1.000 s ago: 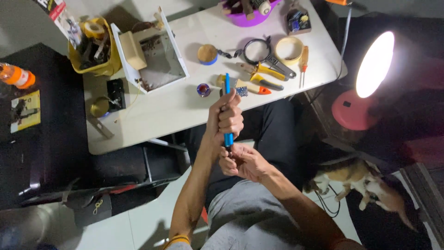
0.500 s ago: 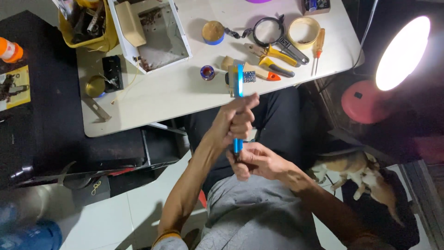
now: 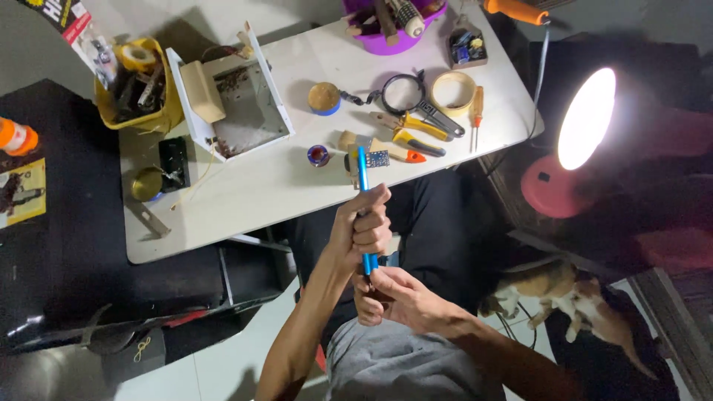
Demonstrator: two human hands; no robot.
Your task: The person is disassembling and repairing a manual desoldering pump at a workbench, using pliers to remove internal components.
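A slim blue rod-shaped tool stands upright over my lap, just in front of the white table. My left hand is wrapped around its middle. My right hand sits right below, fingers pinched at the tool's lower end. The tool's top reaches over the table edge, near a small blue circuit board and a small round pot.
The table carries a white open box, a yellow bin of tools, a purple bowl, tape rolls, a magnifier, pliers and screwdrivers. A lit red lamp stands right. A cat lies on the floor.
The view has shifted slightly; both hands stay on the blue tool, with the right hand's fingers working at its lower end.
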